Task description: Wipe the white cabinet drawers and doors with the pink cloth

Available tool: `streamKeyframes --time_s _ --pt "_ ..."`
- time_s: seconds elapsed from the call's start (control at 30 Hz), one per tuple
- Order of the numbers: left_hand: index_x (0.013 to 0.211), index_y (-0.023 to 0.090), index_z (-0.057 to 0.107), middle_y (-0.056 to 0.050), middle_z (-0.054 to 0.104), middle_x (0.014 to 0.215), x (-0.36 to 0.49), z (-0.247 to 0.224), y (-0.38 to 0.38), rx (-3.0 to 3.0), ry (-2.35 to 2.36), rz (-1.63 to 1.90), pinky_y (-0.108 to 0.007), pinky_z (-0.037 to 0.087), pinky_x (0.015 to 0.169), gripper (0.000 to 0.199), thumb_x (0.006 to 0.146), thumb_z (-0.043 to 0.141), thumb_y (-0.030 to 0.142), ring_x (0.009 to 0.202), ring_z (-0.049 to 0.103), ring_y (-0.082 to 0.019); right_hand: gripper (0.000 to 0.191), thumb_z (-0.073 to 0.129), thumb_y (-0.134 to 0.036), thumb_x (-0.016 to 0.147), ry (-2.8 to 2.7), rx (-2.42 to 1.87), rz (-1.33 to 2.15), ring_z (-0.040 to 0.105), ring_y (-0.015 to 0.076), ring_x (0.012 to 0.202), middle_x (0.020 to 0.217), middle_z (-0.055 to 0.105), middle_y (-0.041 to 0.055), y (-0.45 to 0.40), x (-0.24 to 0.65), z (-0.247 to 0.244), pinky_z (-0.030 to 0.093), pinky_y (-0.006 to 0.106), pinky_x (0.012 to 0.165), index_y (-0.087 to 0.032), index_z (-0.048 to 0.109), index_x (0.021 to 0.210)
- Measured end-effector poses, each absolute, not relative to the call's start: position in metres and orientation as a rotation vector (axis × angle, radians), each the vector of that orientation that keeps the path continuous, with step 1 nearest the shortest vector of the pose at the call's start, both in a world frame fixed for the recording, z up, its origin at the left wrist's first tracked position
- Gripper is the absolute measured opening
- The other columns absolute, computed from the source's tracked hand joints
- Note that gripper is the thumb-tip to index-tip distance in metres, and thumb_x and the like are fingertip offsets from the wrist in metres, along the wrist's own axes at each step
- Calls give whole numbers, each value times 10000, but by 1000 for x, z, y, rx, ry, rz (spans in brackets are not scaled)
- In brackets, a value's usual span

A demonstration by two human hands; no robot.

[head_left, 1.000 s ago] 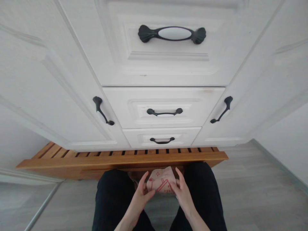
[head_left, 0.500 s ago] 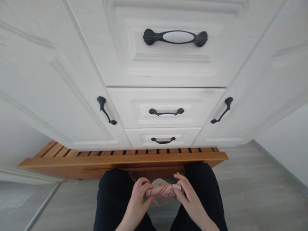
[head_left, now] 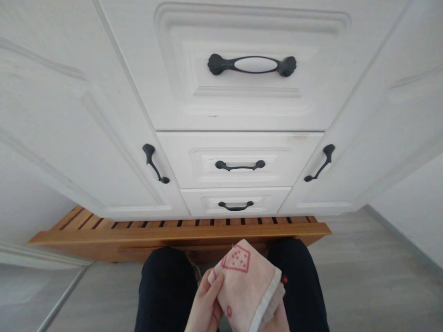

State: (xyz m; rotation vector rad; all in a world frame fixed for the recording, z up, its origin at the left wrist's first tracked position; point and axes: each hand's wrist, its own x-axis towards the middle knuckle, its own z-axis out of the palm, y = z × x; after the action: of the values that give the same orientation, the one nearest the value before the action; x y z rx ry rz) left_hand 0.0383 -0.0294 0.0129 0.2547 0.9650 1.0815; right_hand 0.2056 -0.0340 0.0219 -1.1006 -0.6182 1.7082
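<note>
We hold a pink cloth [head_left: 244,281] above our lap, in front of a white cabinet [head_left: 238,110].
Our left hand [head_left: 206,304] is closed on the cloth's left side, thumb laid on top and fingers tucked beneath, presumably so the fabric cannot slip. Our right hand [head_left: 279,319] is mostly hidden at the cloth's lower right, beyond the pale edging; it seems to steady that side from behind, but we cannot tell how far its fingers are open. The cloth is tilted, with its red-printed face towards us, perhaps so that we can see its edges. We have it between our knees [head_left: 166,272], apart from the slatted wooden stand [head_left: 180,235], likely because there both hands can work close to us.
</note>
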Motion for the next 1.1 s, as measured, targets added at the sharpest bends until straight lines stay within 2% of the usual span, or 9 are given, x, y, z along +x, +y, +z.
streamKeyframes --time_s 0.17,0.23,0.33,0.47,0.6,0.67,0.83,1.0,1.1 --pt "926 202 619 25 625 846 34 -5 -34 334 1034 1147 -239 498 761 438 699 890 461 807 576 -117 995 285 -1011 665 -465 -979 1856 582 373 1267 1119 754 136 -47 206 12 446 582 1040 -269 745 1140" --pt "934 208 600 29 618 839 31 -15 -35 395 1072 1138 -236 481 731 440 726 860 494 782 555 -115 911 477 -961 656 -360 -921 1985 597 375 1248 1104 757 157 -48 205 5 455 556 1047 -220 757 1107" --pt "972 215 586 8 624 864 24 -35 -33 534 1203 1122 -261 475 738 497 711 839 554 810 561 -150 699 806 -648 655 -204 -958 2017 647 371 1174 1067 767 157 -48 203 -5 476 544 1028 -185 721 1172" --pt "1127 206 572 -115 598 1197 18 -49 -30 700 1534 1191 -378 480 948 748 552 907 549 1175 550 -310 646 856 -515 675 -160 -1099 1833 682 346 1126 1107 760 155 -41 208 -4 490 502 1028 -161 693 1190" --pt "1336 264 544 -111 460 1519 37 -31 -35 848 1392 1217 -402 355 1150 708 736 805 534 1451 367 -309 564 881 -470 650 -424 -1164 1742 713 353 1031 1058 764 168 -31 212 14 509 491 993 -121 733 1068" --pt "1345 264 569 -109 506 1508 51 -16 -37 784 1195 1181 -411 339 1176 715 734 814 543 1440 408 -320 560 897 -451 619 -497 -1127 1790 727 348 949 964 769 160 -29 209 21 519 493 958 -109 738 1032" --pt "1216 193 663 -159 722 1180 73 3 -39 529 916 960 -458 487 1037 711 638 895 534 1157 658 -372 553 896 -496 601 -401 -1059 1863 713 303 922 830 744 89 -33 193 19 520 452 935 -147 719 991" --pt "1153 197 673 -136 743 1098 77 -3 -39 437 964 1001 -424 501 1023 632 651 898 507 1112 686 -338 501 815 -595 674 -618 -1285 1611 687 298 848 784 720 90 -33 187 10 537 421 839 -152 721 888" --pt "1160 207 672 -130 746 1073 78 -5 -37 440 902 1012 -433 508 1009 658 634 902 529 1089 693 -338 494 816 -608 658 -687 -1356 1499 682 312 881 821 726 97 -34 188 10 533 420 862 -164 725 852"
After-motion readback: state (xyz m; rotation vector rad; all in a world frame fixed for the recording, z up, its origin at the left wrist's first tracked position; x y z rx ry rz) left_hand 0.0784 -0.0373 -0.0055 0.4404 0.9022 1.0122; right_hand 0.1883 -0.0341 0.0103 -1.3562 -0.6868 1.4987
